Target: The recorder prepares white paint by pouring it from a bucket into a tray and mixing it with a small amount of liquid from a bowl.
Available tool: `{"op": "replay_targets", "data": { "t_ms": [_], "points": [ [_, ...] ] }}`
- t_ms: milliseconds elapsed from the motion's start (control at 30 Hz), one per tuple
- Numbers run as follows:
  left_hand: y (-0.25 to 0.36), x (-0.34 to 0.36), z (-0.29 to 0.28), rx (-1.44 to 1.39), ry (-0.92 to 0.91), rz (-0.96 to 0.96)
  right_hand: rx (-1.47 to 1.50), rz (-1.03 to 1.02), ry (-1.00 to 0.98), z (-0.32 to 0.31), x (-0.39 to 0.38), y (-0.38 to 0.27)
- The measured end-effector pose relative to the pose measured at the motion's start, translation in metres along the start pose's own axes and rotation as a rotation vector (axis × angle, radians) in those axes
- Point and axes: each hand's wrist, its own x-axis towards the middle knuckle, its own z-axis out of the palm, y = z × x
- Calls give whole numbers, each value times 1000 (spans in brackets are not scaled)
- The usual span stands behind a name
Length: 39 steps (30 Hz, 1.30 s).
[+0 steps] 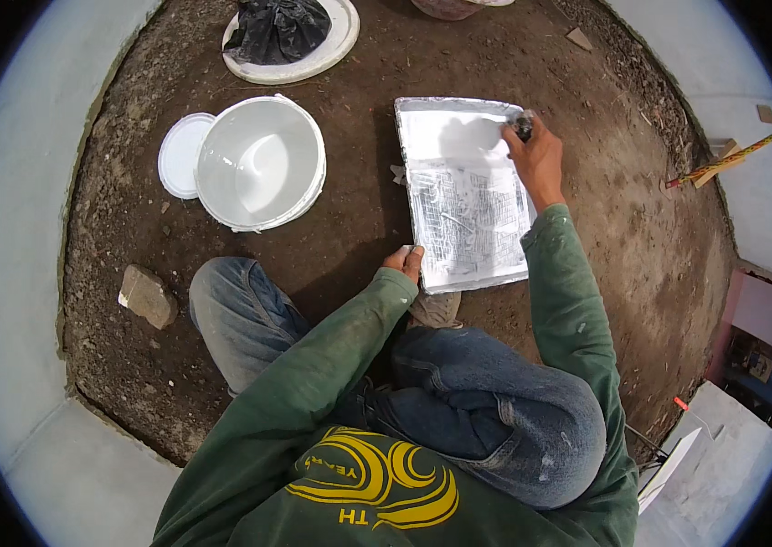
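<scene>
A paint tray [470,228], smeared with white paint and with a ridged near part, rests on the soil in front of me. Its near left rim is pinched by my left hand [403,262], thumb on top. Over the tray's far right corner, my right hand [536,159] is closed around a dark handle [521,126]; whatever the handle belongs to cannot be made out against the white. Left of the tray stands a white bucket [261,164] with white paint coating its inside. A round white lid [184,155] lies partly behind the bucket.
A black plastic bag [278,32] sits on a white round lid [342,46] at the far left. Another tub [448,7] is cut off by the top edge. A stone [149,295] lies beside my left knee. Pale walls [3,228] border the soil; a yellow-red rope [732,157] hangs at right.
</scene>
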Motion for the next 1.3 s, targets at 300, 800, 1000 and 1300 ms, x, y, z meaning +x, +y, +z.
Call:
{"op": "replay_targets", "data": {
  "t_ms": [300,800,1000,1300],
  "points": [
    [4,0,-3,-11,-100,34,57,-1,-4,0,0,-3],
    [26,-7,-4,-95,-108,10,179,143,-99,5,9,-30],
    [23,-6,-5,-115,-108,-50,44,-56,-45,25,4,-30],
    [20,-5,-3,-96,-158,-71,115,-3,-114,26,4,-39]
  ]
}}
